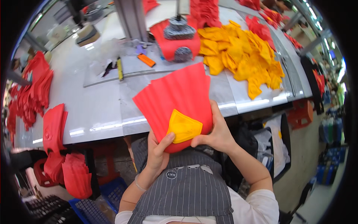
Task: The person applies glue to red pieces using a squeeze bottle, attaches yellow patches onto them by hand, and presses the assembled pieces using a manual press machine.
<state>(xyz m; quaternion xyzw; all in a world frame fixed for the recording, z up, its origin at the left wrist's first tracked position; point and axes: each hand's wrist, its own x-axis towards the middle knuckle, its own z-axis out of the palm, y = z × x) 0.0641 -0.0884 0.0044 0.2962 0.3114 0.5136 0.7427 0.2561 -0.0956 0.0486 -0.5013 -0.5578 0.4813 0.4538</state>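
Between both hands, over the table's near edge, is a fanned stack of red sheet pieces [177,87], rounded at the near end and wider at the far end. A yellow shield-shaped patch [185,127] lies on the top piece near the rounded end. My left hand [157,152] grips the stack's lower left side, its thumb at the patch's left corner. My right hand [219,130] wraps the right edge, thumb on the red surface just beside the patch. The fingers beneath the stack are hidden.
Yellow pieces [242,52] lie heaped at the right of the table [93,112]. Foil-wrapped weights [181,29] rest on red pieces behind the stack. A yellow cutter [119,68] and an orange tool [146,60] lie left of them. Red stacks [54,128] hang over the left edge.
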